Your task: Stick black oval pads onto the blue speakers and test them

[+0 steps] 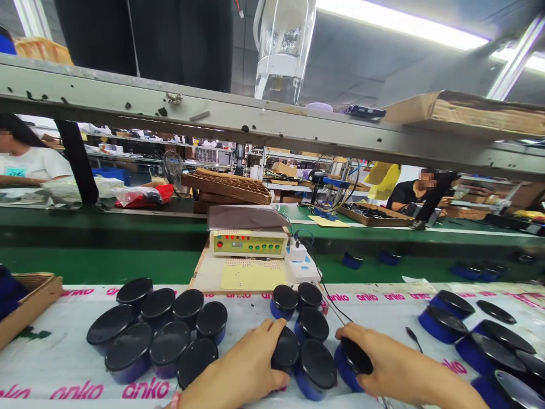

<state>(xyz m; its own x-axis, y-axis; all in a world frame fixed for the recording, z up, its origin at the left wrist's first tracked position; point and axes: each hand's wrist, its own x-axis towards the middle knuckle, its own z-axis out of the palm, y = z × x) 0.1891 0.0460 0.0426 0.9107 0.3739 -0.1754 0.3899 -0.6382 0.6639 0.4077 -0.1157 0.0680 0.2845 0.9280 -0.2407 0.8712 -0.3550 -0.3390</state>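
Round blue pots with glossy black tops stand on a white sheet printed with pink lettering. In the middle group, my left hand is closed round a black-topped pot, fingers at its far side and thumb at its near side. Just to the right, my right hand grips another blue pot, which leans a little. Between the two hands sits a blue pot, with several more behind it. Several pots are grouped to the left, and more to the right.
A control box with lit buttons stands behind the pots, beside a white power adapter. A cable runs toward my right hand. Cardboard box at left. Metal shelf overhead. Green belt carries pots. Two people sit beyond.
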